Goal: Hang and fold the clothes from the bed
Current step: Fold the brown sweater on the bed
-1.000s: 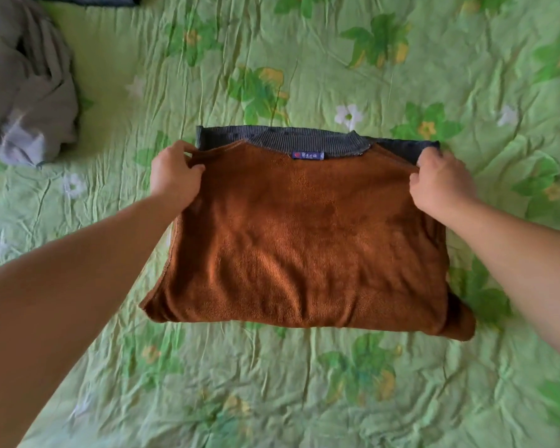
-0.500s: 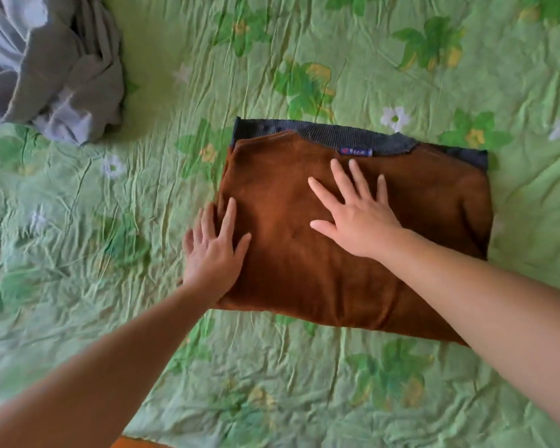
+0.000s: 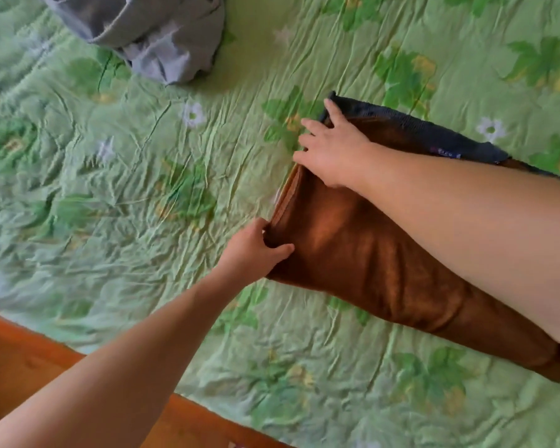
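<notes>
A folded brown fleece garment (image 3: 369, 253) with a dark ribbed collar (image 3: 417, 130) and a small blue label lies on the green flowered bedsheet (image 3: 110, 189), right of centre. My left hand (image 3: 253, 250) grips its near left corner, thumb on top and fingers tucked under the edge. At the far left corner, my right hand (image 3: 333, 153) lies over the garment's edge by the collar, its fingers straight and reaching onto the sheet. My right forearm hides much of the garment's right side.
A crumpled grey garment (image 3: 156, 30) lies at the top left of the bed. An orange-brown wooden edge (image 3: 20, 360) runs along the bed's near side at the bottom left. Wrinkled sheet fills the space between the two garments.
Both hands were pressing flat on top of the brown garment. Now they have slid to its left edge, and the left hand has taken hold of the near corner. The view has swung left.
</notes>
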Motion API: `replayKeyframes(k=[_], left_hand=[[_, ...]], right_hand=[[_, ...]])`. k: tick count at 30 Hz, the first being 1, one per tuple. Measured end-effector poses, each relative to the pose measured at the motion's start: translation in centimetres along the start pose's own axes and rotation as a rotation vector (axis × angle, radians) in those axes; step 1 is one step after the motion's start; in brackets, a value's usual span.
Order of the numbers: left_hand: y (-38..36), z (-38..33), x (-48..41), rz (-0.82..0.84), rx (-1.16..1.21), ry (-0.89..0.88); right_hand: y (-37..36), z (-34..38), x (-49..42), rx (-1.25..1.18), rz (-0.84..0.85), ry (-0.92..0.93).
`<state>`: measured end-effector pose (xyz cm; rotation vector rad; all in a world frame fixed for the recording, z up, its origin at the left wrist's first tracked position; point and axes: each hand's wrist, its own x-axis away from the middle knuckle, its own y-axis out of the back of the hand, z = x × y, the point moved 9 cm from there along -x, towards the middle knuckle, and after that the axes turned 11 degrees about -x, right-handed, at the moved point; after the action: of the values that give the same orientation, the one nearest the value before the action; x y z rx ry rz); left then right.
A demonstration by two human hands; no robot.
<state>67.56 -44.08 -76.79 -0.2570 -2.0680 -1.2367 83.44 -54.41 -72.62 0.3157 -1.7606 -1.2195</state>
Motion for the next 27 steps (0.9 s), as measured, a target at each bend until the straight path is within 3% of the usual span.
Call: replayKeyframes(k=[6,11,17,24,27], left_hand=[[1.3,-1.8,3.4,-0.031,0.095,-0.042],[-0.8,-12.0,10.7,0.056,0.318,-0.242],[-7.5,-26.2,17.3,0.132,0.234,-0.467],[-17.8,-35.5,18.8,0.243,0.069,-0.465],[-22.1,-35.6,17.6,0.351,-0.062,-0.424]], right_hand=[[1.3,-1.1,2.2,0.081,-0.04,-0.012],[1.1,-6.1,11.2,-0.007,-0.256,0.012],[-1.7,-13.6,24.2,-0.016,-0.433,-0.069],[-12.4,-19.7,33.1,0.04,-0.281,-0.309],[-18.9,-19.7,33.6,-0.06,-0.076,-0.394]])
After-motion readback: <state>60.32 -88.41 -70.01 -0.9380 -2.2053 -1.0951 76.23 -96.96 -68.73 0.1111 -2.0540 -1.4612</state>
